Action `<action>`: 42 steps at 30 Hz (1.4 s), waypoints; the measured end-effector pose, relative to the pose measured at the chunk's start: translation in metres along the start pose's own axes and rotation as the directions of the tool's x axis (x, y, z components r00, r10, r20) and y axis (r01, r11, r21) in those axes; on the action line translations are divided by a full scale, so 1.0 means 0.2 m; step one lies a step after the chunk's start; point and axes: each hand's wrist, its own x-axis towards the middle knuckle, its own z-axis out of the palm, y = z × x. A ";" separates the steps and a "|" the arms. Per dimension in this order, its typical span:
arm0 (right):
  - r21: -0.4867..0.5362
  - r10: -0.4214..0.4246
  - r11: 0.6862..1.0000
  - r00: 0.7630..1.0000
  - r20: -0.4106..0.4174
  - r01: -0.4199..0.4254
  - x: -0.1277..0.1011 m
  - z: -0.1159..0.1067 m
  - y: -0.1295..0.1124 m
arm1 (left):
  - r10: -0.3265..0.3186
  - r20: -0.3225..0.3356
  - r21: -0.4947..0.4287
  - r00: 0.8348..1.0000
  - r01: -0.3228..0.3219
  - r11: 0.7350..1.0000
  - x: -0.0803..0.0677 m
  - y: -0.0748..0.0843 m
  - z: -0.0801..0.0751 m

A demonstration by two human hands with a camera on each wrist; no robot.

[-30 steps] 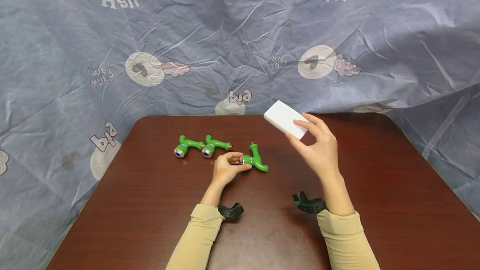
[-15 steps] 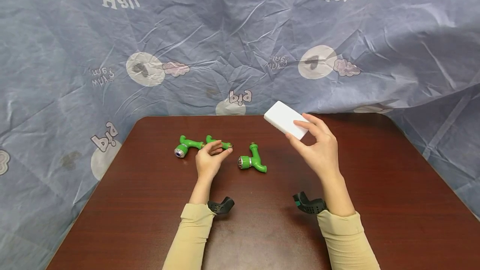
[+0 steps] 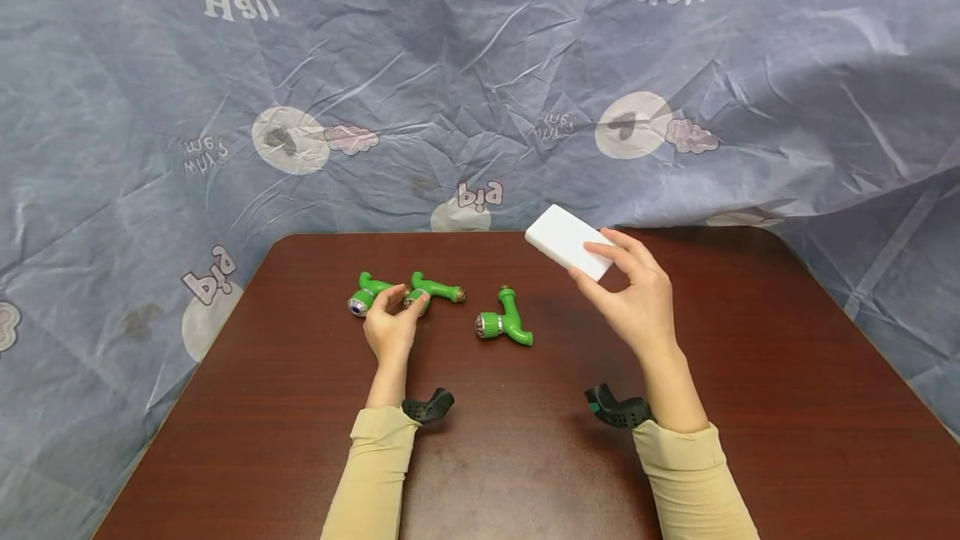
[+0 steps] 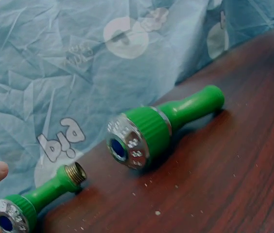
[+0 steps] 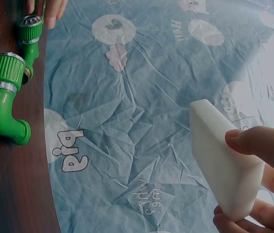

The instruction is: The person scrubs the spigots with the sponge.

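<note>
My right hand [image 3: 641, 298] holds a white sponge block [image 3: 567, 240] in the air, thumb on one side and fingers on the other; the right wrist view shows its thick edge. Three green taps lie on the table. My left hand [image 3: 392, 332] is at the knob of the middle tap [image 3: 438, 288], thumb and fingers spread apart around it, partly covering it. Behind those fingers, the left tap [image 3: 362, 301] is partly hidden. The right tap [image 3: 510, 322] lies apart, its ribbed knob facing left; it fills the middle of the left wrist view.
The taps rest on a dark red-brown table [image 3: 525, 457]. A blue-grey printed sheet [image 3: 465, 65] hangs behind its far edge. Black wrist mounts [image 3: 429, 407] sit at both cuffs.
My left hand has let go of the right tap and moved left, past the middle tap's threaded end to its knob. My right hand stays nearly still with the sponge block.
</note>
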 end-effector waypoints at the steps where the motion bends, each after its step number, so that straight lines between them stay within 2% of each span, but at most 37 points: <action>1: -0.001 0.000 1.000 1.000 0.002 0.000 0.00 0.00 0.00 | -0.014 0.008 0.024 1.000 0.014 1.000 0.00 -0.01 0.00; 6: -0.010 0.001 1.000 1.000 0.008 -0.001 0.00 0.00 0.00 | -0.055 0.047 0.139 0.997 0.048 0.989 0.00 -0.05 0.01; 17: -0.002 0.007 1.000 1.000 0.021 -0.007 0.00 0.01 0.00 | -0.027 0.035 0.247 0.999 0.017 0.969 0.02 -0.07 0.03; 20: 0.001 0.007 1.000 1.000 0.023 -0.007 0.00 0.01 -0.01 | -0.009 0.032 0.179 0.999 0.003 0.984 0.02 -0.06 0.03; 24: -0.003 0.009 1.000 0.999 0.031 -0.009 0.00 0.01 -0.01 | 0.023 0.064 -0.018 0.998 -0.022 1.000 0.03 -0.04 0.03; 30: 0.003 0.008 1.000 0.999 0.039 -0.008 0.00 0.02 -0.01 | 0.072 0.181 -0.231 0.981 -0.029 0.973 0.02 0.04 0.02; 33: 0.011 -0.002 1.000 0.999 0.041 0.001 0.00 0.02 -0.02 | 0.126 0.241 -0.308 0.962 -0.047 0.950 -0.01 0.15 0.00; 38: 0.037 -0.017 0.999 0.999 0.042 0.016 -0.01 0.03 -0.02 | 0.217 0.337 -0.382 0.916 -0.078 0.921 -0.07 0.34 -0.05; 42: 0.055 -0.037 0.998 0.998 0.043 0.035 -0.01 0.04 -0.04 | 0.265 0.383 -0.416 0.885 -0.091 0.905 -0.09 0.41 -0.06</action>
